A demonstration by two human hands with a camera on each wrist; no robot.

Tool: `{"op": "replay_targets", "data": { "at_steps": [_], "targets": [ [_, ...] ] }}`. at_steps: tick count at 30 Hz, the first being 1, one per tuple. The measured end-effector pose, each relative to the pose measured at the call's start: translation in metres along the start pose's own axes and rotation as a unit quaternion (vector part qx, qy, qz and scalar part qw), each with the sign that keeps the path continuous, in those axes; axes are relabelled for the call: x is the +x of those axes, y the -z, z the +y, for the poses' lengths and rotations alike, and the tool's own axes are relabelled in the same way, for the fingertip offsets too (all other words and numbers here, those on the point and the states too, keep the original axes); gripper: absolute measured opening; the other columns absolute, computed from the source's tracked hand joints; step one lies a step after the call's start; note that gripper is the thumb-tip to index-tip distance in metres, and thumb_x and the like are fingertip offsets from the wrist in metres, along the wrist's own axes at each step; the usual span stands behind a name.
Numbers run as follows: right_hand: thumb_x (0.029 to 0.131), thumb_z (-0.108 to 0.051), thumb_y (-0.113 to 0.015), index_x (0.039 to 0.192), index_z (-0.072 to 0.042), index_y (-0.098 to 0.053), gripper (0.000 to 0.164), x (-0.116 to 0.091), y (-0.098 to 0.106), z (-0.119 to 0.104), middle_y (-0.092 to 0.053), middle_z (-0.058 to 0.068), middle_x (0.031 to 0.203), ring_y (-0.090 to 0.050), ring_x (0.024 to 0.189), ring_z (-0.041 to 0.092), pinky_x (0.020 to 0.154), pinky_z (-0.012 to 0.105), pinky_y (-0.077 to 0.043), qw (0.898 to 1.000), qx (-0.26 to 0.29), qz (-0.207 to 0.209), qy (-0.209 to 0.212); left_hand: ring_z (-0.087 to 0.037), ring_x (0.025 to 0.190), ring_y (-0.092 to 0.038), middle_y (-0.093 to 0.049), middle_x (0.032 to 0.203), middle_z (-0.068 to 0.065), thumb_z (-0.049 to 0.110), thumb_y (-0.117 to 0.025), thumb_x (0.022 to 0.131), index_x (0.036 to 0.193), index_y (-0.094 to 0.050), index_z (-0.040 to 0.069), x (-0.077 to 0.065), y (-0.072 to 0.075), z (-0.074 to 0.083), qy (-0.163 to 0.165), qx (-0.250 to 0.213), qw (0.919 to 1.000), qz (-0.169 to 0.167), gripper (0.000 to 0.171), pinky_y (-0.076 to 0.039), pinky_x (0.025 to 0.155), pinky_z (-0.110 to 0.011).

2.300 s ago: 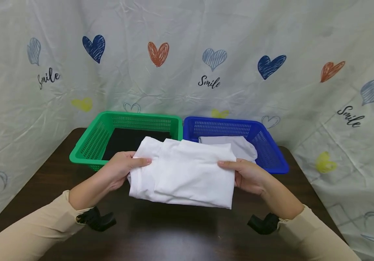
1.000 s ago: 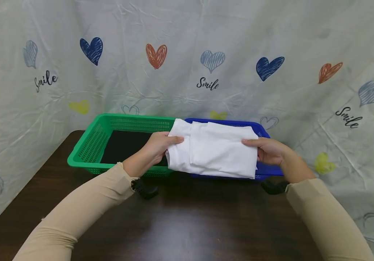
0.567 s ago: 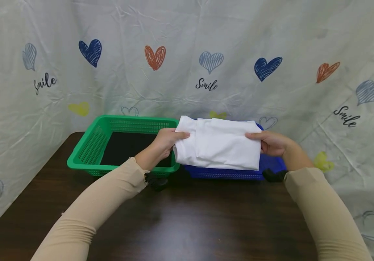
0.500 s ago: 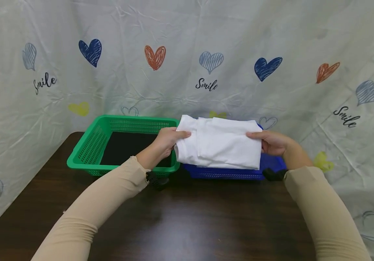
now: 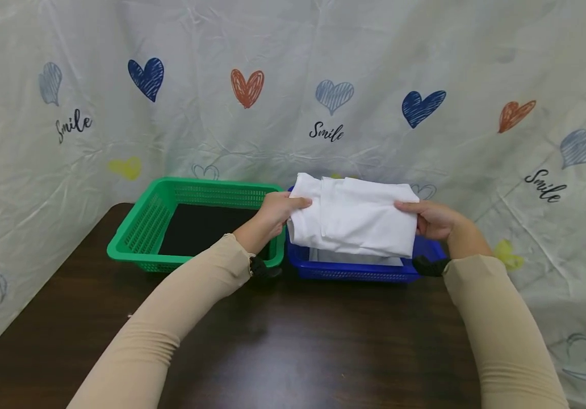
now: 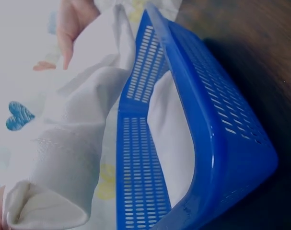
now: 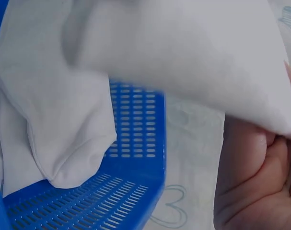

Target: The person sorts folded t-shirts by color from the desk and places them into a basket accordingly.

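A folded white garment (image 5: 361, 216) is held level above the blue basket (image 5: 354, 272) in the head view. My left hand (image 5: 275, 213) pinches its left end, thumb on top. At its right end my right hand (image 5: 436, 220) grips the edge, thumb also on top. Inside the basket lies another folded white garment (image 7: 59, 105), mostly hidden from the head by the held one. From the left wrist, the held garment (image 6: 73, 115) hangs apart from the basket rim (image 6: 203, 105). Its exact kind cannot be made out.
Left of the blue basket stands a green basket (image 5: 196, 259) with folded black cloth (image 5: 201, 227) in it. Both baskets sit toward the back of a dark wooden table (image 5: 293, 341). A white curtain (image 5: 283, 45) printed with hearts hangs behind.
Both hands have carried the white garment forward and to the right, from in front of the baskets to above the blue one. Lately it has risen slightly, showing the white cloth underneath.
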State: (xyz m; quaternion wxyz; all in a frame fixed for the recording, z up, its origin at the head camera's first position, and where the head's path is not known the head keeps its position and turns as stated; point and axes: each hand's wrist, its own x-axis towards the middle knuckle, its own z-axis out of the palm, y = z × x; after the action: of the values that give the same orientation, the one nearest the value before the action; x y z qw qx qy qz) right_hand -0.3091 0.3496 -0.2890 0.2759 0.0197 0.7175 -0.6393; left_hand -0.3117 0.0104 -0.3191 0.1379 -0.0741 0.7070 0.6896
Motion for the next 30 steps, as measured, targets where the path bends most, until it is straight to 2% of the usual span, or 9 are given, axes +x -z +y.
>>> {"op": "replay_targets", "data": {
  "at_steps": [6,9,15,18,21,22,26,29,30],
  "targets": [
    [0.105,-0.028,-0.048,0.101,-0.022,-0.063,0.016,0.004,0.001,0.0,-0.073,-0.007,0.089,-0.072,0.08,0.007,0.072,0.024,-0.059,0.999,0.006,0.032,-0.009,-0.019,0.107,-0.066,-0.063,0.134,-0.011,0.024,-0.076,0.089,0.145,-0.05,0.007,0.007,-0.005,-0.003,0.009,0.004,0.9999,-0.007,0.065,-0.056,0.094,-0.032],
    [0.105,-0.029,-0.05,0.102,-0.023,-0.061,0.013,0.005,0.001,0.001,-0.073,-0.008,0.088,-0.072,0.08,0.006,0.073,0.023,-0.06,0.999,0.002,0.038,-0.013,-0.023,0.114,-0.066,-0.061,0.137,-0.011,0.024,-0.074,0.09,0.15,-0.043,0.008,0.008,-0.007,-0.005,0.021,0.001,0.9997,-0.011,0.07,-0.055,0.098,-0.035],
    [0.104,-0.03,-0.051,0.097,-0.024,-0.062,0.015,0.006,0.004,0.002,-0.072,-0.01,0.085,-0.071,0.077,0.005,0.071,0.023,-0.059,0.998,0.002,0.054,-0.022,-0.022,0.115,-0.066,-0.061,0.138,-0.01,0.021,-0.076,0.087,0.15,-0.044,0.008,0.016,-0.018,-0.008,0.035,0.007,0.9993,0.009,0.071,-0.055,0.097,-0.033],
    [0.104,-0.029,-0.051,0.098,-0.022,-0.06,0.013,0.007,0.006,0.004,-0.072,-0.01,0.083,-0.07,0.076,0.005,0.07,0.022,-0.059,0.998,0.005,0.064,-0.026,-0.021,0.124,-0.061,-0.056,0.144,-0.008,0.021,-0.078,0.086,0.148,-0.046,0.009,0.022,-0.025,-0.009,0.045,0.013,0.9986,0.024,0.071,-0.051,0.104,-0.033],
    [0.104,-0.029,-0.051,0.105,-0.02,-0.054,0.009,0.01,0.007,0.004,-0.07,-0.012,0.082,-0.069,0.076,0.004,0.071,0.022,-0.058,0.997,-0.007,0.075,-0.031,-0.021,0.133,-0.053,-0.051,0.15,-0.004,0.026,-0.078,0.086,0.147,-0.049,0.011,0.028,-0.03,-0.01,0.06,0.04,0.9967,0.037,0.069,-0.047,0.109,-0.034],
    [0.104,-0.029,-0.051,0.108,-0.019,-0.051,0.01,0.011,0.007,0.005,-0.07,-0.013,0.082,-0.069,0.077,0.003,0.072,0.022,-0.058,0.996,-0.015,0.077,-0.031,-0.021,0.134,-0.053,-0.051,0.149,-0.004,0.027,-0.078,0.086,0.146,-0.05,0.011,0.03,-0.031,-0.011,0.064,0.049,0.9959,0.042,0.069,-0.047,0.11,-0.035],
    [0.104,-0.029,-0.051,0.117,-0.015,-0.044,0.02,0.016,0.004,0.006,-0.066,-0.015,0.082,-0.066,0.076,0.002,0.073,0.022,-0.058,0.993,-0.049,0.099,-0.038,-0.02,0.123,-0.059,-0.057,0.14,-0.004,0.03,-0.079,0.085,0.14,-0.053,0.008,0.033,-0.034,-0.014,0.074,0.076,0.9928,0.057,0.065,-0.053,0.097,-0.033],
    [0.103,-0.028,-0.052,0.123,-0.01,-0.044,0.027,0.02,0.001,0.009,-0.064,-0.014,0.08,-0.065,0.074,0.002,0.072,0.022,-0.058,0.989,-0.065,0.121,-0.047,-0.019,0.118,-0.06,-0.059,0.137,-0.004,0.028,-0.08,0.084,0.138,-0.055,0.007,0.035,-0.036,-0.019,0.074,0.072,0.9931,0.056,0.063,-0.053,0.093,-0.033],
    [0.103,-0.027,-0.053,0.125,-0.008,-0.043,0.031,0.021,-0.001,0.01,-0.064,-0.013,0.079,-0.065,0.073,0.002,0.072,0.022,-0.058,0.987,-0.071,0.131,-0.051,-0.019,0.119,-0.059,-0.058,0.138,-0.005,0.027,-0.08,0.085,0.139,-0.054,0.006,0.037,-0.037,-0.021,0.073,0.066,0.9938,0.052,0.063,-0.053,0.096,-0.034]
  ]
}}
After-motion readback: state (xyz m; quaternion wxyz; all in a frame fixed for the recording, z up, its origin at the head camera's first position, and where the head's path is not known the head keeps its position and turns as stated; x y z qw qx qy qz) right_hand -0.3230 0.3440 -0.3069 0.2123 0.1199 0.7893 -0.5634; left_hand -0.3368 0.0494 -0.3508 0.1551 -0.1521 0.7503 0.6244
